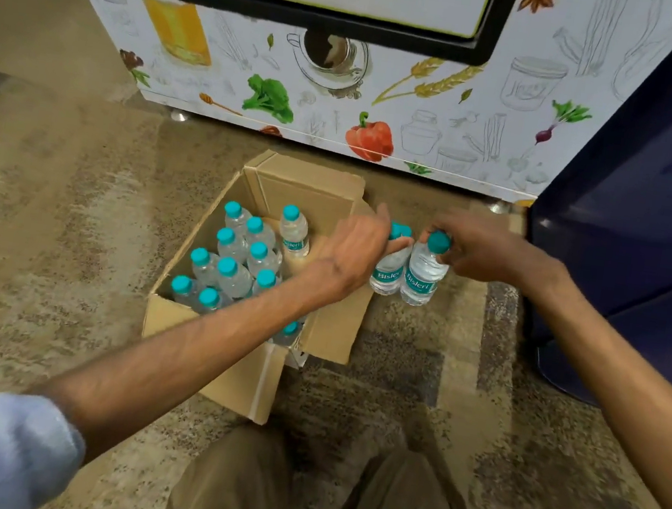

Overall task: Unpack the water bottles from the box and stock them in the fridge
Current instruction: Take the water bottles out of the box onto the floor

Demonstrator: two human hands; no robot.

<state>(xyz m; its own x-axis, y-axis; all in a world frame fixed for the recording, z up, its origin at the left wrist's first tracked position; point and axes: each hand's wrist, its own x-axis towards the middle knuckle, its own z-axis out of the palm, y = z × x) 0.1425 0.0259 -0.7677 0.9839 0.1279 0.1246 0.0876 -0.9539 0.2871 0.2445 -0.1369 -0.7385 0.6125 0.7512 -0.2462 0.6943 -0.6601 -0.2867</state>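
An open cardboard box (188, 322) sits on the carpet and holds several small clear water bottles (233, 275) with teal caps, most crowded in its left half. My left hand (359, 244) reaches across the box and grips one bottle (388, 272) by its neck, just past the box's right edge. My right hand (482, 252) grips a second bottle (423, 276) by its cap, right beside the first. Both held bottles hang upright over the floor.
A white vending machine (346, 97) with food drawings and a "PUSH TO COLLECT" flap stands directly behind the box. A dark blue cabinet (654, 189) stands at the right. My knees (319, 495) are at the bottom, on the patterned carpet.
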